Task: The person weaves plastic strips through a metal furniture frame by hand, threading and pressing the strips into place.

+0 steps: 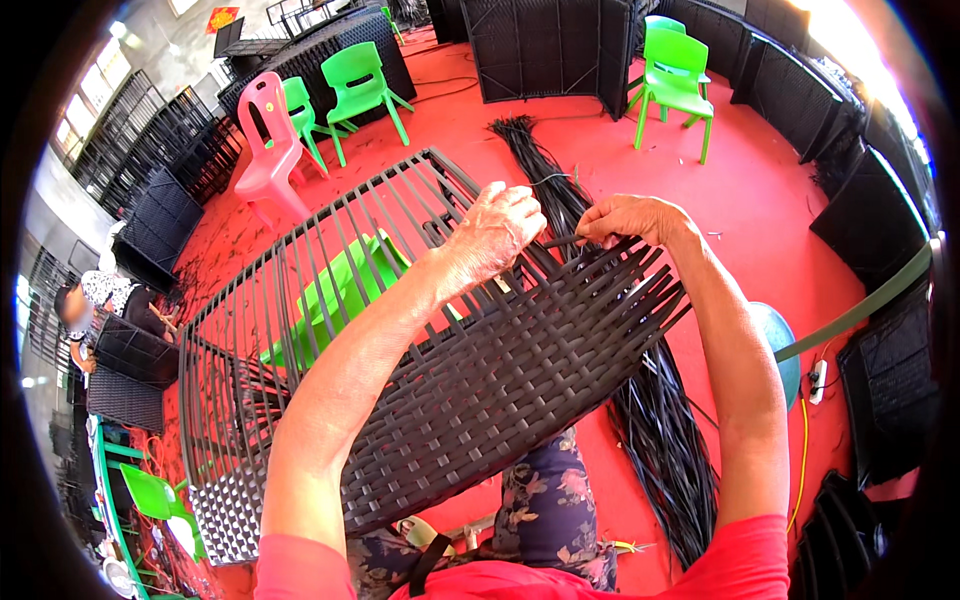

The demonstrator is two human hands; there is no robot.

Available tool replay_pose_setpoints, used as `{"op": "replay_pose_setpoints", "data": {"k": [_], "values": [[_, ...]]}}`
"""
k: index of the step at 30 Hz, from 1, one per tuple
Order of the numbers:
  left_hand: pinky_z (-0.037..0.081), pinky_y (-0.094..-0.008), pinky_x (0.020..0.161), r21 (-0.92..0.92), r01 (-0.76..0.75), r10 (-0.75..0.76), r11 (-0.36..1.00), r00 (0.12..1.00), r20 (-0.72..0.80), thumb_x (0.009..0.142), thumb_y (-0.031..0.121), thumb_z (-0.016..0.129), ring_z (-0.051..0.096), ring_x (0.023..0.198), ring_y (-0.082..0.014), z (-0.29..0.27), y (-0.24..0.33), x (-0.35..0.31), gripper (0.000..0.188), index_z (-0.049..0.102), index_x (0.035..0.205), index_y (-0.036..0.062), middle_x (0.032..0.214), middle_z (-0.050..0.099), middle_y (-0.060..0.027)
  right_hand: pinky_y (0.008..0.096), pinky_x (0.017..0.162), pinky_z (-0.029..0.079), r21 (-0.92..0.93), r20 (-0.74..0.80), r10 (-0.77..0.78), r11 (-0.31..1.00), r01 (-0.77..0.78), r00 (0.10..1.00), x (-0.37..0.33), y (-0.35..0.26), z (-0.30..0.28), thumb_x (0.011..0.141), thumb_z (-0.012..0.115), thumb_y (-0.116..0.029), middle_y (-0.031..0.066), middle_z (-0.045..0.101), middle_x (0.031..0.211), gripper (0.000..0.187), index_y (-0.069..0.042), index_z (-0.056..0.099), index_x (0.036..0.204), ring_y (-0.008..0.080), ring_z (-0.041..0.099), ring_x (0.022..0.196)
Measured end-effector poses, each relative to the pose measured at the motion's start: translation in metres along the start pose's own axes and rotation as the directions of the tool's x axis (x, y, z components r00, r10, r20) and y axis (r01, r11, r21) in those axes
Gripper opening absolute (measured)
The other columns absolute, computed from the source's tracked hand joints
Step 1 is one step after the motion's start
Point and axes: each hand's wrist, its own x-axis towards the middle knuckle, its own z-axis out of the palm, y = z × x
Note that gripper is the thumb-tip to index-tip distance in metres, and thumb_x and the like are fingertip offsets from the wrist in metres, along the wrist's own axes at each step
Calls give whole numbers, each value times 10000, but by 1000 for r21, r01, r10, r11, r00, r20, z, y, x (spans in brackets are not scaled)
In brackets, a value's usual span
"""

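Note:
A half-woven dark rattan panel on a metal frame slants across my lap. Its near part is tightly plaited, while bare parallel bars run along the far left part. At the panel's far right corner, my left hand is closed, back of the hand up, with a thin dark end poking out past its fingers. My right hand pinches a flat dark plastic strip, which spans the short gap to my left hand. Loose strip ends fan out below my right hand.
A long bundle of dark strips lies on the red floor, passing beneath the panel. Green chairs and a pink chair stand farther off. Another person bends over woven panels at left. A power strip lies at right.

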Motion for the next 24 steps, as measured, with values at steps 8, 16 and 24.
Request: {"op": "replay_pose_setpoints", "data": {"k": [8,16,24], "values": [[326,-454,1011,-217,194,-227,957,963,-143,793,197,658,431,1209,-313,7,8,-14,142,602,873,93,1137,537,-85,249,592,472,-118,119,-4,993,18,993,16,10,0,826,620,-181,-28,632,772,169,-63,665,938,60,561,651],[354,-423,957,-362,414,-407,835,908,99,795,343,653,439,1157,-338,3,16,-25,259,712,827,92,1095,560,-139,268,608,470,-371,94,-28,926,61,995,10,-10,7,819,616,-254,-17,651,793,227,-74,677,942,79,585,682],[306,-453,984,-570,411,-537,712,841,-64,722,273,698,429,1135,-327,7,32,-22,190,687,720,83,1073,562,-140,305,772,463,-807,-122,-116,590,-31,986,-17,-57,28,781,610,-364,42,676,832,261,-128,691,857,191,626,822]]}}
